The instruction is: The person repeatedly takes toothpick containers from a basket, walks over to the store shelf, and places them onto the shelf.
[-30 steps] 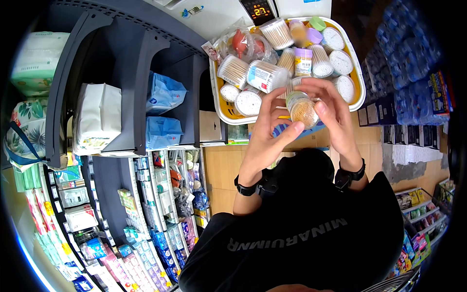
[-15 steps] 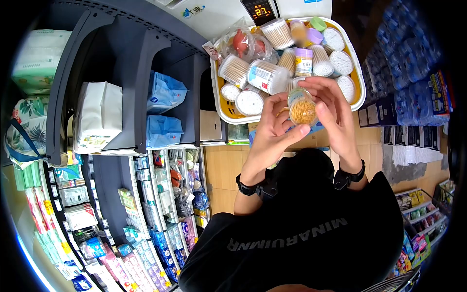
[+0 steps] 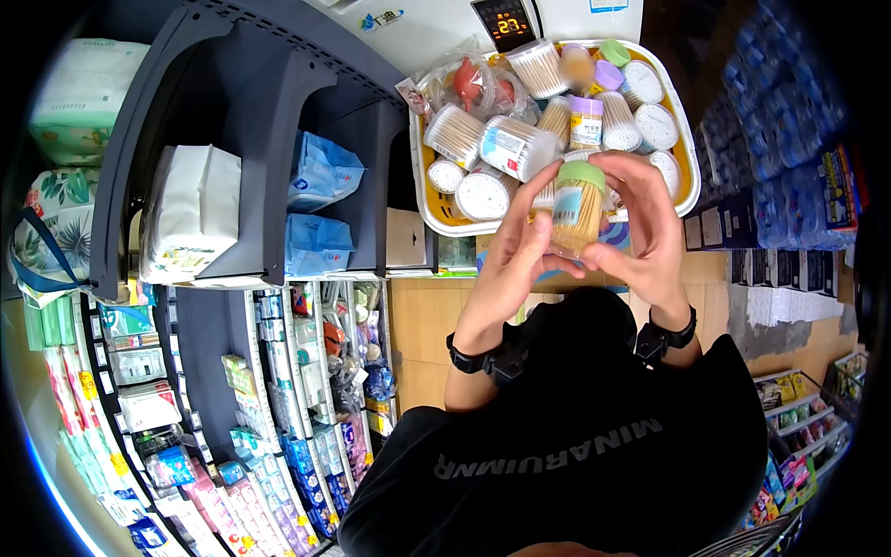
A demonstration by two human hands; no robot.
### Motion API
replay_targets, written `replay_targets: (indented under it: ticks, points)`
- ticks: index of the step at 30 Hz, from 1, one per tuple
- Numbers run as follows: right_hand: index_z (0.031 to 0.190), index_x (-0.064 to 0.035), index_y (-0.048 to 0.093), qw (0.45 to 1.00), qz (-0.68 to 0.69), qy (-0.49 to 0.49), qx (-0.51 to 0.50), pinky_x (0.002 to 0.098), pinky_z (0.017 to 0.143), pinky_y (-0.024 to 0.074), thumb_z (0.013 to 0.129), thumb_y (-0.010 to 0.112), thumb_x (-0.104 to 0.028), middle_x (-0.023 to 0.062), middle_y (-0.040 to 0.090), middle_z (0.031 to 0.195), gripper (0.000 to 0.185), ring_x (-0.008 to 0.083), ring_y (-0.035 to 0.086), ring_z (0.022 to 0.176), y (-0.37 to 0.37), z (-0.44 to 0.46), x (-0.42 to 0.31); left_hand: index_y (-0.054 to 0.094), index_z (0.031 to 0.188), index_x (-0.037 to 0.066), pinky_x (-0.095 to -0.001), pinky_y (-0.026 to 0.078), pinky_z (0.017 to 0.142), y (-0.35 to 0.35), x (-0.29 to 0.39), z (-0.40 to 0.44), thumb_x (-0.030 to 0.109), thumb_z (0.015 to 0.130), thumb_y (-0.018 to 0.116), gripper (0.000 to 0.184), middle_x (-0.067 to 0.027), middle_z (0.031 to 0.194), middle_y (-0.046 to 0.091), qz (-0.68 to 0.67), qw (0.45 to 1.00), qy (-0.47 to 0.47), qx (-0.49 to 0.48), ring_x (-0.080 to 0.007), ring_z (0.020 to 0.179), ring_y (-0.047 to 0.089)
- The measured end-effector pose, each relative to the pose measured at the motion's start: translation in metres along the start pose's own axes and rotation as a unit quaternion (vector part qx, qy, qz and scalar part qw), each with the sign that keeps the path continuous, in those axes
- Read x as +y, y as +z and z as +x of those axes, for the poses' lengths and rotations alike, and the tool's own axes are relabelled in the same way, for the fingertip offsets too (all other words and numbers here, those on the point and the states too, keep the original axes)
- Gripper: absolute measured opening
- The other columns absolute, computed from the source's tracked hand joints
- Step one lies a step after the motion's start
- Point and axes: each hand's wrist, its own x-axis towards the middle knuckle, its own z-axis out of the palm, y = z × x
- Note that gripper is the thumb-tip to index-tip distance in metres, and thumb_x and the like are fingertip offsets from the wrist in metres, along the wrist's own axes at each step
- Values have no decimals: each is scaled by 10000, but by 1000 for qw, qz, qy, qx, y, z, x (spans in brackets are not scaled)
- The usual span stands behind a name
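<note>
Both hands hold a clear jar of toothpicks (image 3: 577, 218) with a pale green lid and a blue-white label. The jar stands nearly upright, lid towards the far side. My left hand (image 3: 516, 255) grips its left side, fingers curled behind it. My right hand (image 3: 647, 227) wraps round the right side, its thumb near the jar's base. Just beyond them is a white-rimmed yellow basket (image 3: 690, 148) full of cotton swab tubs (image 3: 520, 147). A toothpick jar with a purple lid (image 3: 586, 123) lies among the tubs, as does a bagged red item (image 3: 469, 82).
On my left, a dark shelf unit (image 3: 251, 102) holds white packs (image 3: 190, 213) and blue packs (image 3: 320, 246). Lower racks of small packaged goods (image 3: 306, 418) run beside it. Wrapped bottled water (image 3: 798, 186) is stacked at the right, near a snack rack (image 3: 803, 408).
The toothpick jar has been turned in my hands: its base faced me before, and now its green lid and label side show. My fingers have shifted round it.
</note>
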Motion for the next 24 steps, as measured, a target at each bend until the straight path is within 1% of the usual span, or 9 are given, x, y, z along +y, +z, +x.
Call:
replay_targets:
  ticks: [2, 4, 5, 7, 8, 12, 15, 17, 24]
  points:
    - [1407, 12, 523, 997, -71, -39, -21, 428, 1135, 422, 743, 920, -150, 177, 563, 1384, 790, 289, 544, 1339, 2, -1, -3, 272, 1624, 71, -423, 544, 1034, -4, -4, 0, 431, 1107, 457, 656, -173, 1556, 432, -31, 999, 1, -13, -307, 1275, 620]
    - [1405, 3, 532, 990, -119, -65, -43, 432, 1121, 436, 726, 927, -145, 181, 568, 1374, 799, 306, 549, 1333, 2, 1, -8, 270, 1627, 114, -348, 519, 1002, -11, -15, 4, 318, 1092, 561, 643, -101, 1577, 429, 76, 995, 66, 19, -186, 1247, 596]
    - [1403, -6, 542, 980, -167, -90, -63, 436, 1106, 450, 709, 934, -140, 184, 573, 1363, 808, 324, 554, 1328, 3, 2, -10, 270, 1627, 114, -348, 519, 1002, -12, -17, 2, 318, 1092, 561, 643, -101, 1577, 429, 75, 995, 69, 20, -186, 1247, 596]
    - [1409, -17, 541, 976, -178, -97, -77, 440, 1093, 460, 712, 923, -117, 198, 569, 1385, 800, 348, 560, 1320, 5, 1, -11, 279, 1626, 116, -344, 488, 1043, -11, -13, -1, 216, 1082, 583, 631, -77, 1623, 366, 57, 996, 65, 11, -193, 1308, 552]
    - [1406, -17, 541, 978, -165, -100, -79, 440, 1095, 459, 715, 918, -109, 203, 564, 1399, 792, 351, 558, 1324, 7, 1, -10, 281, 1620, 100, -355, 471, 1066, -9, -12, -4, 131, 1046, 628, 672, -103, 1602, 396, 20, 998, 57, 27, -203, 1353, 516]
    - [1415, -6, 521, 988, -98, -88, -82, 440, 1141, 419, 764, 871, -69, 212, 547, 1443, 741, 340, 544, 1351, 20, 2, -11, 321, 1579, 32, -385, 396, 1151, -9, -5, -17, 102, 986, 711, 713, -158, 1510, 502, 64, 993, 84, 47, -222, 1398, 484]
    - [1424, 25, 496, 995, -36, -59, -73, 434, 1185, 375, 847, 791, -27, 211, 532, 1463, 649, 308, 530, 1370, 33, 0, -13, 370, 1541, 12, -395, 359, 1182, -14, 1, -28, 99, 963, 741, 692, -153, 1488, 525, 104, 988, 103, 41, -226, 1406, 480]
    - [1414, 46, 496, 997, -8, 1, -75, 425, 1183, 378, 884, 747, -3, 213, 531, 1468, 588, 295, 524, 1379, 40, -1, -16, 403, 1511, 2, -393, 363, 1181, -15, 6, -37, 98, 940, 769, 685, -146, 1482, 528, 116, 984, 124, 56, -226, 1403, 484]
    - [1397, 72, 507, 986, 2, 0, -169, 408, 1157, 400, 903, 702, 27, 250, 566, 1447, 534, 290, 553, 1350, 80, 2, -17, 477, 1447, -16, -350, 430, 1121, -29, 17, -82, 58, 896, 803, 644, -122, 1370, 598, 172, 952, 199, 155, -194, 1296, 559]
